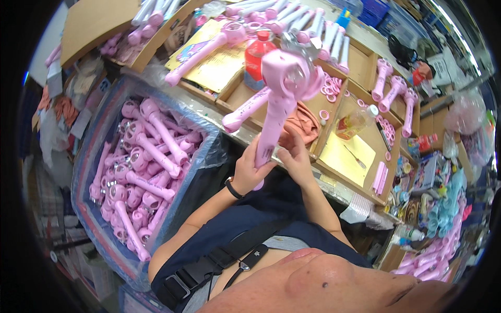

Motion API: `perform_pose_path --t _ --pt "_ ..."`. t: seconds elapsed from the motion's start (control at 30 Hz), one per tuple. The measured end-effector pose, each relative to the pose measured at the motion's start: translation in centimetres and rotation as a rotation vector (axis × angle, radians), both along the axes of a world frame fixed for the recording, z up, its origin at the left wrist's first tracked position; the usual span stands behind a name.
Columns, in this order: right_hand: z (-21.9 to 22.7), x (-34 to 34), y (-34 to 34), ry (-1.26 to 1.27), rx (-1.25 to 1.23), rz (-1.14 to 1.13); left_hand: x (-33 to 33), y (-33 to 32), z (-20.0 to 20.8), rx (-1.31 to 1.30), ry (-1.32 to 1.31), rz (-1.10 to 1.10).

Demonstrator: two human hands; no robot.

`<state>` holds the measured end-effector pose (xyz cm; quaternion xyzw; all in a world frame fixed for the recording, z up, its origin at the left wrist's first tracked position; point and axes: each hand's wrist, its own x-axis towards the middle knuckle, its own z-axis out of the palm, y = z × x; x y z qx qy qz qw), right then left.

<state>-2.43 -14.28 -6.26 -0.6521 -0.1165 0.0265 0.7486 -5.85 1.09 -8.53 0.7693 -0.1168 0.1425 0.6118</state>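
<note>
My left hand [250, 169], with a dark band at the wrist, is closed around the handle of a pink toy wand [276, 112]. The wand stands up from my fist, its rounded head with a clear window at the top. A pink rounded end [259, 185] shows below the fist. My right hand [296, 159] is close beside the handle, its fingers curled together; what they hold, if anything, is hidden. Behind the held wand another pink wand [245, 110] lies slanted over the bench edge.
To my left, a blue lined crate [209, 151] holds many pink wands. On the bench are wooden trays [339, 175], a red-capped bottle [259, 52], a yellowish bottle [357, 122], an orange cloth [305, 122], a screwdriver [355, 156] and pink rings [330, 86]. More wands [394, 94] lie at right.
</note>
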Motion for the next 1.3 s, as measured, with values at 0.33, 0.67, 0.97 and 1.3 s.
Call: perform_pose_path --t 0.33,0.67,0.97,1.3 --pt "1.2 -1.1 -3.6 0.257 -0.066 0.248 3.3 -0.9 0.4 -0.47 0.1 -0.399" --pt "-3.2 -5.2 -3.1 0.291 -0.182 0.219 3.3 -2.9 4.6 -0.725 0.22 -0.281" --pt "-8.9 -8.0 -3.6 0.302 -0.301 0.076 2.7 -4.1 6.7 -0.629 0.18 -0.242" --pt "-6.4 -8.0 -1.5 0.341 -0.155 0.17 3.2 -3.4 6.4 -0.694 0.159 -0.268"
